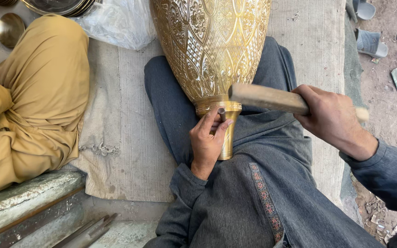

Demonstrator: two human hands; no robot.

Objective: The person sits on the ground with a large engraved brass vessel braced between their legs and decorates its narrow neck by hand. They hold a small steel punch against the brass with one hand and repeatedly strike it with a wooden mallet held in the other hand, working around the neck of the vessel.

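Woven mat [129, 138] underfoot; left hand [206, 140] pinches steel punch [222, 114] against engraved brass vase [212, 46]; right hand [331, 117] fisted round wooden mallet [267, 98].

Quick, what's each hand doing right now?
Left hand: shut on a small punch against the brass vase.
Right hand: shut on a wooden mallet.
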